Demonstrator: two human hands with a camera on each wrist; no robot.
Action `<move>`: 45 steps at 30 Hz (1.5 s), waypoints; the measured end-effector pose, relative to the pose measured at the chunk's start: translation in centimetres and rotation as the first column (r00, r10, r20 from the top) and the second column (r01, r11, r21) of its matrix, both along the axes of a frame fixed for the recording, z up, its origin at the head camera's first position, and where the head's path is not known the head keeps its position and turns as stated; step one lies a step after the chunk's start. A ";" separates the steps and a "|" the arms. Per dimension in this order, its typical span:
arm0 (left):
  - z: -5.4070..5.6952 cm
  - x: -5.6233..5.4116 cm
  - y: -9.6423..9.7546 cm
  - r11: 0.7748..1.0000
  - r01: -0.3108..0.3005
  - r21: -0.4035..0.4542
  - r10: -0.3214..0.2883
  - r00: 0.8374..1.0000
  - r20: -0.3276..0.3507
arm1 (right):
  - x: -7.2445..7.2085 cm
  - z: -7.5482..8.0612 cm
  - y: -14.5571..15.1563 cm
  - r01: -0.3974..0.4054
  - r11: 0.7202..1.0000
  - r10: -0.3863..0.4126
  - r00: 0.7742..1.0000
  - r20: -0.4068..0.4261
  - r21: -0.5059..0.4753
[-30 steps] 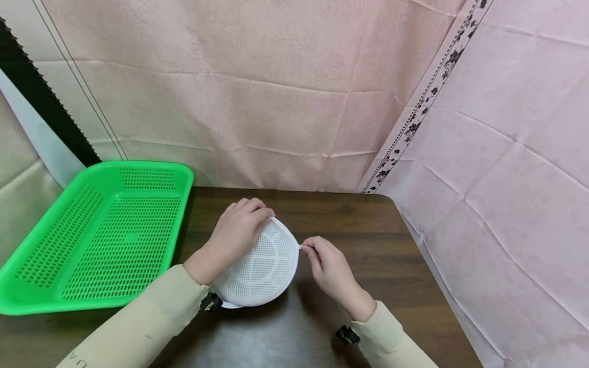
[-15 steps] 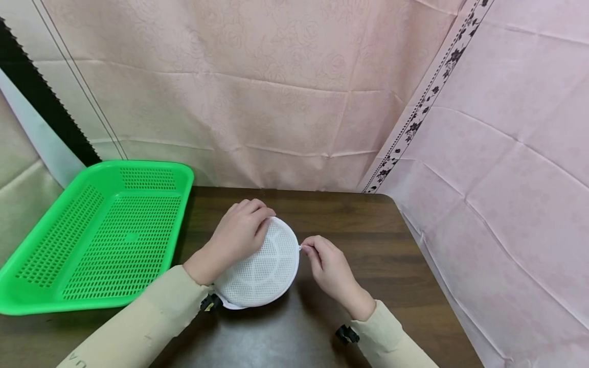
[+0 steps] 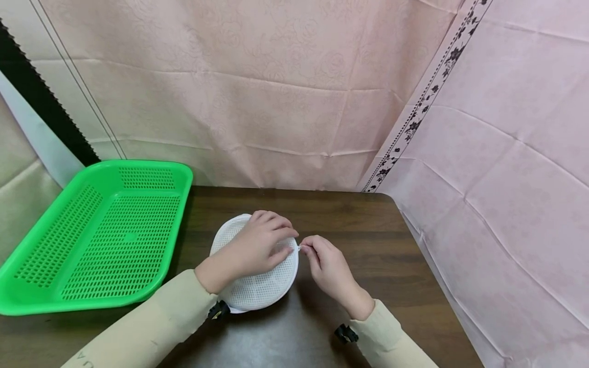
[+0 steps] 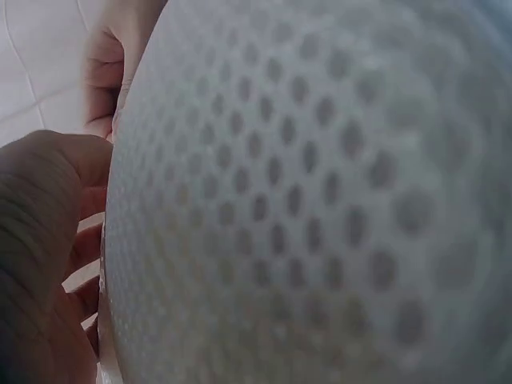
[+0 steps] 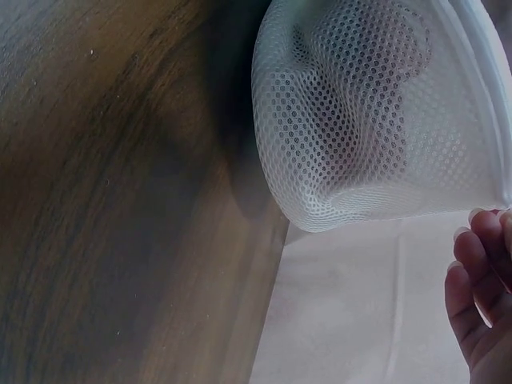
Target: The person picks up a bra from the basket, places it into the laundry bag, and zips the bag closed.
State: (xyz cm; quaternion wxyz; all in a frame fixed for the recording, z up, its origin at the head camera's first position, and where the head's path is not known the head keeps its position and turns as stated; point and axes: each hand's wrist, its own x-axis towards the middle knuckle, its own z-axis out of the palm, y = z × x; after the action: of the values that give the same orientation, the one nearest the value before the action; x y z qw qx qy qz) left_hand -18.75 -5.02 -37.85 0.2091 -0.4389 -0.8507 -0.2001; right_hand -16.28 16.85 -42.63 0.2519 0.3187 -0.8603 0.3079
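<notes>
A round white mesh laundry bag (image 3: 264,290) stands on the brown table, its drum shape bulging in the right wrist view. Across its top lies my left hand (image 3: 259,246), fingers loosely bent and thumb apart, the fingertips near the right rim. My right hand (image 3: 333,271) pinches a small tab, apparently the zipper pull, at that rim. Mesh (image 4: 280,200) fills most of the left wrist view, with the left hand (image 4: 40,240) along its edge. A folded or darker shape shows through the bag wall (image 5: 336,120), too vague to name.
To the left stands a green plastic basket (image 3: 188,189) with slotted walls. Pink cloth (image 3: 285,117) hangs behind the brown table (image 3: 368,230), and more cloth (image 3: 515,204) drapes along its right side. Each wrist carries a small black device (image 3: 346,334).
My left hand has shifted from the bag's upper rim rightward and nearer, toward the pinched tab. That uncovers the bag's far left edge. My right hand stays in place.
</notes>
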 end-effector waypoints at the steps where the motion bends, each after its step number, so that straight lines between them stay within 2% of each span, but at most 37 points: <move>1: -0.1 0.0 0.1 1.000 -0.001 0.002 0.001 1.000 0.002 | 0.0 0.0 0.0 -0.003 1.000 0.003 1.000 -0.002 0.002; 7: -0.5 0.0 0.2 1.000 -0.018 0.014 0.017 0.999 0.039 | 0.1 0.0 -0.2 -0.014 1.000 0.014 1.000 -0.008 0.013; 12: -0.7 0.0 0.2 0.999 -0.033 0.025 0.032 0.999 0.044 | 0.2 0.1 -0.4 -0.017 1.000 0.017 1.000 -0.001 0.009; 28: -0.6 0.1 0.0 0.995 -0.070 0.070 0.067 0.997 0.042 | 0.2 0.2 -0.4 -0.018 1.000 0.018 1.000 -0.013 -0.002; 33: -0.6 -0.1 -0.1 0.992 -0.091 0.090 0.087 0.995 0.048 | 0.3 0.1 -0.4 -0.011 1.000 0.011 1.000 0.009 0.005; 45: -0.3 -0.2 -0.6 0.983 -0.156 0.093 0.150 0.986 0.075 | 0.3 0.1 -0.3 -0.015 1.000 0.015 1.000 -0.002 0.004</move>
State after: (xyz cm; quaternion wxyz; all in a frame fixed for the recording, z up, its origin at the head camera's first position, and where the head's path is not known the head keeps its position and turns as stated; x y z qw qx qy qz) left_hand -18.98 -5.61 -38.13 0.2164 -0.3544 -0.8776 -0.2397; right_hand -15.98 16.53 -42.54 0.2501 0.3259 -0.8583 0.3076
